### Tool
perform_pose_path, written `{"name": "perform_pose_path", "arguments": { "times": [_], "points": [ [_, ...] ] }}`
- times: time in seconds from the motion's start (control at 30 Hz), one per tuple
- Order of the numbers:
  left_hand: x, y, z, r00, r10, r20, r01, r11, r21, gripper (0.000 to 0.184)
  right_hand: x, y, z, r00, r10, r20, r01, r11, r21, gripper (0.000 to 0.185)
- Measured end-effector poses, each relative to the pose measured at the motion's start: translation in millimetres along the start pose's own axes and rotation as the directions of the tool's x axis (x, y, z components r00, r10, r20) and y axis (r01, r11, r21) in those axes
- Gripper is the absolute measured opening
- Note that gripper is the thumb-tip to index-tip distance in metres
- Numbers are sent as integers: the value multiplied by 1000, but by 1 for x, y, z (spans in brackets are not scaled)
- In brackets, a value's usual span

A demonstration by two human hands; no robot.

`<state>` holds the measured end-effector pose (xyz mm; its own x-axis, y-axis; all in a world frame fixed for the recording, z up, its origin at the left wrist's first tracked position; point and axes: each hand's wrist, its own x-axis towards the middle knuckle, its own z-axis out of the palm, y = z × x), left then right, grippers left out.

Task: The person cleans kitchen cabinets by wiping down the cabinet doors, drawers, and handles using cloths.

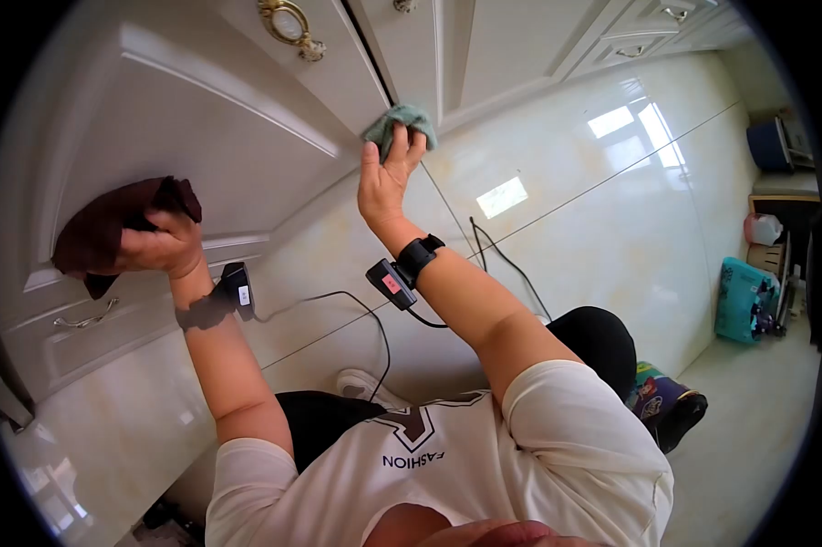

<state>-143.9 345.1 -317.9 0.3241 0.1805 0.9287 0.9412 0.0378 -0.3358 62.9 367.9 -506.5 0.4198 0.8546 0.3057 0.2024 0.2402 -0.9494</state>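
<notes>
My left hand (163, 244) is closed on a dark maroon cloth (96, 228), which hangs against the pale panelled cabinet door (201, 128). Part of the fingers is hidden in its folds. Further right, my right hand (391, 182) presses a folded grey-green cloth (402, 123) at the cabinet's lower edge, by the gap between two doors. Its fingers lie bent over the cloth. Each wrist wears a black strap with a small box, and a cable runs from the right wrist's box (391, 283).
An ornate gold handle (285, 22) is on the cabinet above, and a curved drawer pull (86, 313) at left. Black cable (383, 337) loops over the glossy tiled floor (566, 255). At right stand a turquoise package (746, 301) and a blue bin (771, 144). A colourful bag (657, 397) lies behind my knee.
</notes>
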Motion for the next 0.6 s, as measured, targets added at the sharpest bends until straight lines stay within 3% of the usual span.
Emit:
{"name": "perform_pose_path", "arguments": {
  "times": [0.1, 0.13, 0.17, 0.2, 0.23, 0.3, 0.33, 0.37, 0.4, 0.43, 0.53, 0.57, 0.6],
  "points": [
    [4, -1, -1, 999, 54, -5, -54, 999, 2, 34, -16, 38, 7, 986, 160, -55, -155, 984, 83, 52],
    [4, 0, -1, 998, 55, 7, -56, 998, 40, 33, -13, 59, 12, 925, 367, -94, -359, 928, 98, 49],
    [3, 0, -2, 998, 55, 16, -56, 995, 79, 33, -8, 79, 16, 822, 555, -129, -543, 832, 119, 49],
    [3, 0, -3, 998, 54, 17, -55, 995, 81, 33, 2, 100, 17, 528, 848, 45, -747, 439, 499, 47],
    [1, 0, -3, 999, 27, 23, -28, 999, 40, 32, 8, 92, 14, 531, 846, 45, -745, 441, 501, 47],
    [-8, -7, -1, 1000, 4, 28, -3, 1000, -3, 32, 18, 60, 5, 498, 779, 382, -607, -2, 795, 45],
    [-19, -14, -1, 997, -58, 50, 58, 998, 4, 32, 9, 57, 21, 570, 781, 254, -572, 155, 805, 45],
    [-26, -17, 1, 990, -119, 72, 119, 993, 12, 32, 9, 16, 22, 502, 837, 218, -596, 151, 789, 54],
    [-11, -9, 0, 999, -23, 33, 23, 1000, -7, 30, 9, -23, 20, 520, 810, 269, -598, 121, 792, 60],
    [-8, -5, -2, 999, -26, 37, 26, 1000, -6, 30, 8, -44, 17, 538, 781, 319, -604, 92, 792, 68],
    [-8, -1, -4, 993, -71, 96, 80, 992, -93, 28, 18, -30, 13, 587, 750, 306, -583, 129, 802, 78],
    [-11, -4, -4, 993, -58, 102, 61, 998, -29, 27, 19, 0, 18, 541, 802, 254, -595, 152, 789, 79],
    [-12, -9, -5, 993, -45, 105, 42, 999, 35, 27, 20, 34, 14, 567, 727, 386, -584, 25, 811, 81]
  ]
}}
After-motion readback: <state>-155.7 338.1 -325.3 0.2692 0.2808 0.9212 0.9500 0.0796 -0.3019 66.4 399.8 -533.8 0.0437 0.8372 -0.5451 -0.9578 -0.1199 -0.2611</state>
